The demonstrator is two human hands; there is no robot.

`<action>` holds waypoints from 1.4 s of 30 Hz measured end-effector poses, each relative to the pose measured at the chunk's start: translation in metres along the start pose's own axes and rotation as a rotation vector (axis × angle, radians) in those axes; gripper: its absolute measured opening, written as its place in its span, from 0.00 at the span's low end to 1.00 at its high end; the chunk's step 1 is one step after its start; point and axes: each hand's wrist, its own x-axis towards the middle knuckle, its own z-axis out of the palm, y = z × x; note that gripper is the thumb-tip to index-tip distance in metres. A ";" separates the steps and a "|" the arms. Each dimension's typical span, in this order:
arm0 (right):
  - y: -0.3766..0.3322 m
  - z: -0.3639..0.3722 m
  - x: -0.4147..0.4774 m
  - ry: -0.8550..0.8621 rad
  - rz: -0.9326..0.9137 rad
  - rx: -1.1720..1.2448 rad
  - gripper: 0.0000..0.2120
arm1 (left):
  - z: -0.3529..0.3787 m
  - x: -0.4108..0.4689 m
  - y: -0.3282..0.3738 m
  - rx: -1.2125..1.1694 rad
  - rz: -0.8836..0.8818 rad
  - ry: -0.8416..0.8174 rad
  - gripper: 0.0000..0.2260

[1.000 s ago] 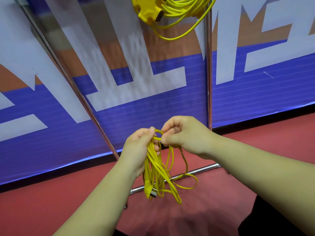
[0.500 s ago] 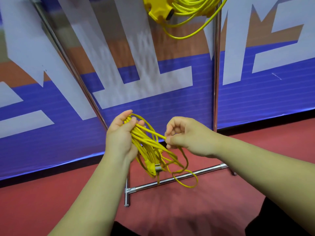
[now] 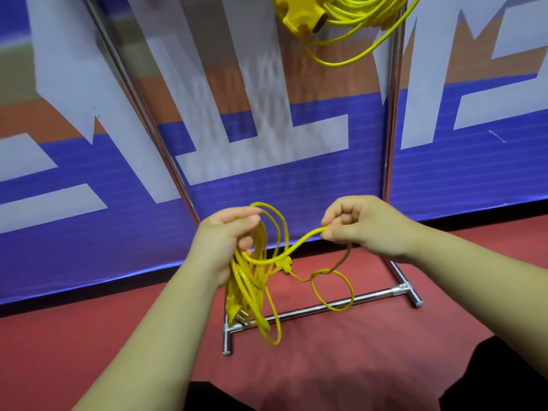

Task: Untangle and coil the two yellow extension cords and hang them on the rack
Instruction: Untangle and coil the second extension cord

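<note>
Loops of cord (image 3: 247,280) sit gripped in your left hand (image 3: 221,244) so your right hand (image 3: 360,225), pinching one strand, exposes the knot (image 3: 324,272) below.

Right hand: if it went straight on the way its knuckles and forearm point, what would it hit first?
Probably the upper loops of the yellow cord that the left hand holds up, then that hand itself. The right hand points leftward across the gap. Both hands look about level, but depth is unclear.
</note>
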 end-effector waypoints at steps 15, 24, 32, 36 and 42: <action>-0.008 0.000 0.002 0.041 -0.039 -0.026 0.09 | 0.038 -0.025 -0.008 0.562 0.064 -0.267 0.04; 0.016 -0.007 0.002 -0.112 0.040 -0.039 0.10 | 0.021 -0.007 0.003 0.477 0.303 0.056 0.06; 0.051 0.001 0.017 -0.037 0.064 -0.169 0.08 | 0.004 0.003 0.002 0.277 0.307 0.195 0.05; 0.074 0.009 0.025 0.057 0.091 -0.277 0.08 | -0.007 0.007 0.002 0.181 0.272 0.220 0.01; 0.101 0.010 0.033 0.090 0.152 -0.507 0.09 | -0.022 0.006 0.002 0.110 0.256 0.205 0.02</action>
